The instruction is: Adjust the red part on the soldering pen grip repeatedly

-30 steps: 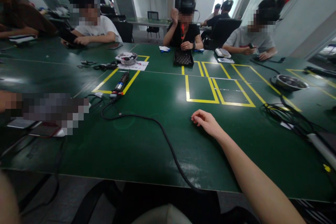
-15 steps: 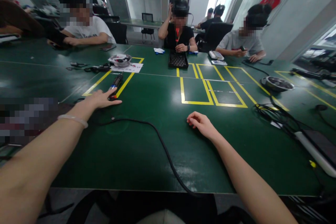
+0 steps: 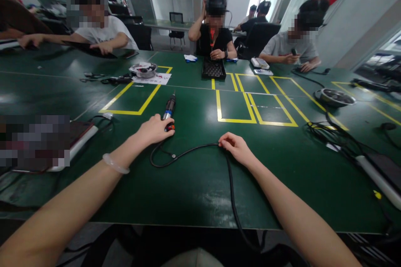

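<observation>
My left hand [image 3: 155, 128] is closed round the rear end of an electric screwdriver [image 3: 169, 108], whose thin tip points away from me. The tool is black with a blue band and some orange at its back, and it lies low over the green table [image 3: 194, 192]. From its rear a black cable [image 3: 188, 149] curves across the table. My right hand [image 3: 234, 146] pinches that cable between thumb and fingers, and the rest hangs over the near edge. Part of the screwdriver's grip is hidden by my fingers.
Yellow tape outlines [image 3: 236, 122] mark the table. Beyond them are a black tray [image 3: 213, 70] and a round clear container [image 3: 143, 70] on a paper. A round metal dish [image 3: 335, 97] and coiled cables [image 3: 326, 131] lie right. Several people sit across the table.
My left hand has brought the screwdriver rightward, out of the left taped outline. The right hand has taken hold of the cable, which now bends there. A person at left has stretched out an arm.
</observation>
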Demonstrator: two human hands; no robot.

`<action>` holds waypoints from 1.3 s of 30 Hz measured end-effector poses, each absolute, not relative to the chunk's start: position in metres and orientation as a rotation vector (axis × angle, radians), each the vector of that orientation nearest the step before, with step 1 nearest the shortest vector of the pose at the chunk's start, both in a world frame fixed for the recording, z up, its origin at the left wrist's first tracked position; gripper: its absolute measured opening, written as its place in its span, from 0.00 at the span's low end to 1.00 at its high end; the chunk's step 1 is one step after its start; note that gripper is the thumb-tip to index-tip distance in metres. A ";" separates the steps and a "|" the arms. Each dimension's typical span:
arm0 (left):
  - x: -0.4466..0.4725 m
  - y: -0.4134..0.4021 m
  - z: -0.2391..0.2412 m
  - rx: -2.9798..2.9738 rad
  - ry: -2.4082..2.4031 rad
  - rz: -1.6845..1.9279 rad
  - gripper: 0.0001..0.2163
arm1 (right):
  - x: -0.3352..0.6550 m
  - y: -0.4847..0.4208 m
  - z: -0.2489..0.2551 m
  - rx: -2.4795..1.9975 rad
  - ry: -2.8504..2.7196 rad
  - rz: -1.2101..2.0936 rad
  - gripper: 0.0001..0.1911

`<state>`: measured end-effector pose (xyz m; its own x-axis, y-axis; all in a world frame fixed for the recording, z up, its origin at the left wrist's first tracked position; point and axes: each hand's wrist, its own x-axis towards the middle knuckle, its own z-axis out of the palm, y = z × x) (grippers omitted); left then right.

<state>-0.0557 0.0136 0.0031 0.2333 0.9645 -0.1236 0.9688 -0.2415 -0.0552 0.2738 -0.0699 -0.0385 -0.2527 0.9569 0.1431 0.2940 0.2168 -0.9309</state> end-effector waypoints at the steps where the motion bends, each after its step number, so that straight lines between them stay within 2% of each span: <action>1: -0.041 0.004 0.005 2.456 1.889 -0.194 0.29 | 0.274 -0.070 -0.038 -1.206 -1.707 1.015 0.08; 7: 0.024 -0.036 0.010 2.561 1.739 -0.087 0.25 | 0.277 -0.071 -0.033 -1.267 -1.844 0.685 0.09; 10: 0.046 -0.049 0.007 2.630 1.672 -0.038 0.23 | 0.272 -0.072 -0.032 -1.180 -1.913 0.729 0.06; 13: 0.064 -0.059 0.004 2.674 1.599 0.009 0.22 | 0.268 -0.073 -0.033 -1.071 -2.005 0.788 0.12; 15: 0.072 -0.063 0.003 2.683 1.558 0.033 0.22 | 0.267 -0.073 -0.033 -1.018 -2.069 0.777 0.14; 19: 0.079 -0.065 0.006 2.669 1.493 0.032 0.23 | 0.270 -0.075 -0.030 -1.009 -2.129 0.742 0.08; 22: 0.075 -0.060 0.008 2.636 1.415 0.003 0.29 | 0.271 -0.077 -0.027 -1.061 -2.104 0.778 0.06; 26: 0.067 -0.055 0.008 2.612 1.345 -0.014 0.37 | 0.271 -0.078 -0.028 -1.141 -1.970 0.965 0.05; 32: 0.065 -0.056 0.004 2.609 1.337 0.018 0.37 | 0.274 -0.078 -0.031 -1.206 -1.536 1.524 0.11; 39: 0.063 -0.057 -0.001 2.608 1.338 0.073 0.36 | 0.278 -0.081 -0.025 -1.081 -1.375 1.708 0.15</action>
